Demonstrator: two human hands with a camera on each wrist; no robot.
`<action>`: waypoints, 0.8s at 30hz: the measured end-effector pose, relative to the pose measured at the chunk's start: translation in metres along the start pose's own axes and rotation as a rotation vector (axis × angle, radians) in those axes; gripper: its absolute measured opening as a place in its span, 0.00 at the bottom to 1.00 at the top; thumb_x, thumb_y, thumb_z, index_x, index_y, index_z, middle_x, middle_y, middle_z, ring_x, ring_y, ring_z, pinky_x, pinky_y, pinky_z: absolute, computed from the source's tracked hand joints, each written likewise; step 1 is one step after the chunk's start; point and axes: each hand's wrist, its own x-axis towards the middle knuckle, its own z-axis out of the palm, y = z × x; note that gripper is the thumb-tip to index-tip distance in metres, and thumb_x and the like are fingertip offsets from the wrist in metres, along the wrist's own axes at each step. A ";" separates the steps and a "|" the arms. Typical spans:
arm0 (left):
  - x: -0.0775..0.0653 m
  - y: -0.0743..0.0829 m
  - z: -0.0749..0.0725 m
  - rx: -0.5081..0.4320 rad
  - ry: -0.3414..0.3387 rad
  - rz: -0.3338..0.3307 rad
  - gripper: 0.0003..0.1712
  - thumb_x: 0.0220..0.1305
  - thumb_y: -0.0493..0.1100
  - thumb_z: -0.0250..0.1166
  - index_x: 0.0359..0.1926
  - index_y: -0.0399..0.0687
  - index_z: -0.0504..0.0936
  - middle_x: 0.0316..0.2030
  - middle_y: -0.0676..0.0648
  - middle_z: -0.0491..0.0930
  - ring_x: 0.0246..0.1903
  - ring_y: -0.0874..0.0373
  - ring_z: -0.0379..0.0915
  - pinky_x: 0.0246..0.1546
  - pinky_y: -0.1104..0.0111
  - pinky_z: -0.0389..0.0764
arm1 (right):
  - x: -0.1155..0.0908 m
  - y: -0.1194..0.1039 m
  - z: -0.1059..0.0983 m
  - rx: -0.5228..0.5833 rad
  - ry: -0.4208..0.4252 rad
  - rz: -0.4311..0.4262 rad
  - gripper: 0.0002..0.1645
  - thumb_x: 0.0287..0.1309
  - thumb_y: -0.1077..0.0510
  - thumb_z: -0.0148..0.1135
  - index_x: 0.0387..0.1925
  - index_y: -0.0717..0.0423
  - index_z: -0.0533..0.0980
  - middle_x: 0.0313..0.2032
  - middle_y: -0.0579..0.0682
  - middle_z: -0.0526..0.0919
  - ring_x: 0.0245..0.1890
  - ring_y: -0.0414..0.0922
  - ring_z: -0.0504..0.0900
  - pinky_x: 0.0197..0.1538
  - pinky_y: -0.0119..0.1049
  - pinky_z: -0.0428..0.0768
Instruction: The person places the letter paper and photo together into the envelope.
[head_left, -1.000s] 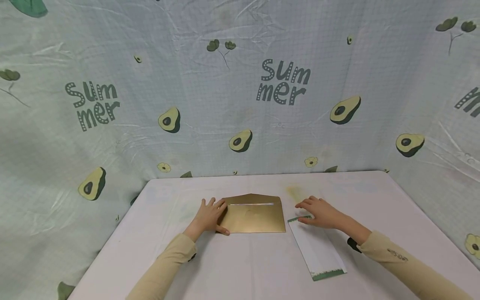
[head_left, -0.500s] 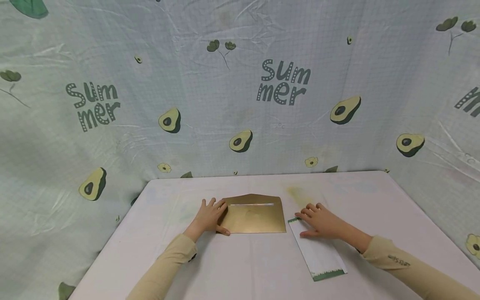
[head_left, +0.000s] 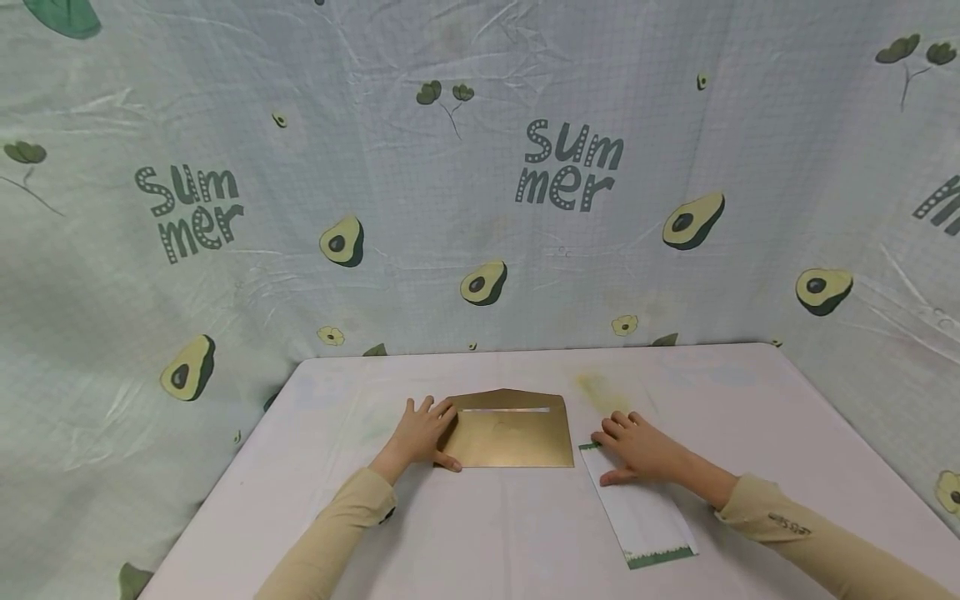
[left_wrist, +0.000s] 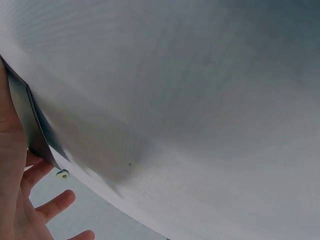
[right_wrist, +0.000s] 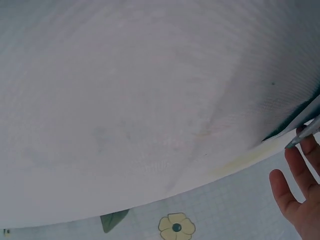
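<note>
Head view: glossy gold envelope (head_left: 517, 437) is lying on table (head_left: 450, 533), long axis 9-to-3, peaked flap (head_left: 504, 400) pointing to 12; left hand (head_left: 418, 435), fingers spread, is gripping its 9 end. At 4 o'clock, white green-ended paper (head_left: 647, 517) is running 11-to-5, right hand (head_left: 641, 452) pinching its 11 end.

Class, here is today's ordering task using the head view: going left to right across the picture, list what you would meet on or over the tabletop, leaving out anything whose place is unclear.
Left sleeve → left hand → gold envelope → white paper with green ends → right sleeve.
</note>
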 end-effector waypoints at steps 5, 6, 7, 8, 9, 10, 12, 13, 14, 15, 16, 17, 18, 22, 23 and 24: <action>0.000 0.000 0.000 0.004 -0.005 -0.006 0.59 0.30 0.81 0.55 0.60 0.50 0.63 0.60 0.49 0.64 0.57 0.46 0.62 0.50 0.47 0.65 | 0.001 0.002 -0.001 0.019 0.030 0.003 0.36 0.43 0.25 0.50 0.37 0.51 0.71 0.31 0.44 0.63 0.32 0.40 0.58 0.35 0.31 0.54; 0.000 0.001 0.000 0.006 -0.004 -0.006 0.59 0.30 0.81 0.55 0.60 0.50 0.63 0.60 0.49 0.64 0.57 0.46 0.62 0.50 0.47 0.65 | 0.002 0.002 -0.002 0.024 0.037 0.002 0.36 0.42 0.25 0.51 0.36 0.51 0.70 0.31 0.44 0.63 0.32 0.40 0.57 0.34 0.31 0.54; 0.000 0.001 0.000 0.009 -0.003 -0.007 0.59 0.30 0.81 0.55 0.60 0.50 0.63 0.60 0.49 0.64 0.57 0.47 0.62 0.50 0.47 0.65 | 0.002 0.002 -0.003 0.027 0.042 0.002 0.35 0.42 0.26 0.52 0.36 0.51 0.70 0.30 0.44 0.62 0.32 0.40 0.57 0.34 0.31 0.53; 0.000 0.001 0.000 0.010 -0.002 -0.007 0.59 0.30 0.81 0.55 0.60 0.50 0.63 0.60 0.49 0.64 0.57 0.47 0.62 0.50 0.47 0.65 | 0.002 0.003 -0.003 0.032 0.042 0.002 0.35 0.41 0.26 0.53 0.36 0.51 0.70 0.30 0.44 0.62 0.32 0.40 0.57 0.34 0.31 0.54; 0.000 0.001 0.000 0.014 -0.001 -0.006 0.59 0.29 0.82 0.54 0.60 0.50 0.63 0.60 0.49 0.64 0.57 0.47 0.62 0.50 0.47 0.65 | 0.002 0.003 -0.003 0.038 0.042 0.001 0.34 0.41 0.27 0.53 0.36 0.51 0.69 0.30 0.44 0.62 0.32 0.40 0.57 0.34 0.30 0.54; 0.000 0.001 0.000 0.017 0.001 -0.006 0.59 0.29 0.82 0.54 0.60 0.50 0.63 0.60 0.49 0.64 0.57 0.47 0.62 0.50 0.47 0.65 | 0.002 0.004 -0.002 0.046 0.041 0.004 0.34 0.41 0.27 0.54 0.36 0.51 0.69 0.30 0.44 0.62 0.32 0.40 0.57 0.34 0.30 0.54; 0.000 0.001 0.000 0.020 0.004 -0.005 0.59 0.29 0.82 0.54 0.60 0.50 0.63 0.60 0.49 0.64 0.56 0.47 0.62 0.49 0.47 0.66 | 0.001 0.005 -0.001 0.058 0.038 0.008 0.33 0.42 0.29 0.55 0.36 0.51 0.68 0.31 0.44 0.62 0.32 0.39 0.57 0.34 0.30 0.54; 0.000 0.001 0.000 0.019 0.004 -0.005 0.59 0.29 0.82 0.54 0.60 0.50 0.63 0.60 0.49 0.64 0.56 0.47 0.62 0.49 0.47 0.66 | 0.001 0.005 -0.001 0.062 0.036 0.011 0.32 0.42 0.29 0.55 0.36 0.51 0.68 0.31 0.44 0.62 0.32 0.39 0.57 0.34 0.30 0.55; 0.000 0.001 0.000 0.017 0.003 -0.005 0.59 0.29 0.82 0.55 0.60 0.50 0.63 0.60 0.49 0.64 0.56 0.47 0.62 0.49 0.47 0.65 | 0.002 0.006 -0.001 0.067 0.034 0.012 0.31 0.43 0.30 0.55 0.36 0.50 0.67 0.30 0.44 0.62 0.32 0.39 0.57 0.34 0.30 0.55; 0.000 0.001 0.000 0.017 0.003 -0.005 0.59 0.29 0.82 0.55 0.60 0.50 0.63 0.60 0.49 0.64 0.56 0.47 0.62 0.49 0.47 0.65 | 0.002 0.006 -0.001 0.069 0.036 0.010 0.30 0.43 0.31 0.55 0.36 0.50 0.67 0.30 0.44 0.61 0.32 0.39 0.57 0.34 0.29 0.55; 0.000 0.001 0.000 0.014 0.000 -0.006 0.59 0.29 0.82 0.55 0.60 0.50 0.63 0.60 0.50 0.64 0.56 0.47 0.62 0.49 0.47 0.65 | 0.002 0.007 -0.002 0.067 0.038 0.010 0.29 0.43 0.32 0.56 0.35 0.50 0.67 0.30 0.43 0.61 0.32 0.39 0.57 0.34 0.29 0.55; 0.000 0.001 0.000 0.013 -0.003 -0.008 0.59 0.29 0.81 0.55 0.60 0.50 0.63 0.60 0.50 0.64 0.56 0.47 0.62 0.50 0.47 0.65 | 0.003 0.007 -0.004 0.063 0.042 0.008 0.28 0.43 0.33 0.56 0.35 0.50 0.66 0.29 0.43 0.61 0.32 0.39 0.57 0.33 0.29 0.55; 0.000 0.001 0.000 0.011 -0.006 -0.009 0.59 0.29 0.81 0.55 0.60 0.50 0.63 0.60 0.50 0.64 0.57 0.47 0.62 0.50 0.47 0.65 | 0.004 0.007 -0.005 0.057 0.048 0.005 0.27 0.43 0.34 0.56 0.34 0.49 0.66 0.29 0.42 0.61 0.31 0.39 0.57 0.33 0.28 0.55; -0.001 0.001 -0.001 -0.002 -0.011 -0.008 0.59 0.29 0.81 0.55 0.60 0.50 0.63 0.60 0.49 0.64 0.57 0.47 0.62 0.50 0.47 0.65 | 0.007 0.010 -0.015 0.105 0.094 -0.004 0.22 0.43 0.40 0.61 0.33 0.49 0.67 0.27 0.41 0.61 0.29 0.36 0.55 0.31 0.26 0.55; -0.001 0.001 -0.002 -0.005 -0.010 -0.006 0.59 0.30 0.81 0.55 0.60 0.49 0.63 0.60 0.49 0.64 0.57 0.47 0.62 0.50 0.47 0.65 | 0.008 0.012 -0.018 0.138 0.101 0.001 0.20 0.43 0.42 0.62 0.33 0.49 0.67 0.27 0.40 0.61 0.29 0.35 0.55 0.30 0.25 0.56; -0.001 0.001 -0.002 -0.006 -0.007 -0.005 0.59 0.30 0.81 0.56 0.60 0.49 0.64 0.60 0.49 0.64 0.57 0.46 0.62 0.50 0.46 0.65 | 0.009 0.014 -0.022 0.182 0.102 0.010 0.18 0.44 0.44 0.63 0.33 0.48 0.68 0.27 0.40 0.62 0.28 0.34 0.55 0.30 0.24 0.57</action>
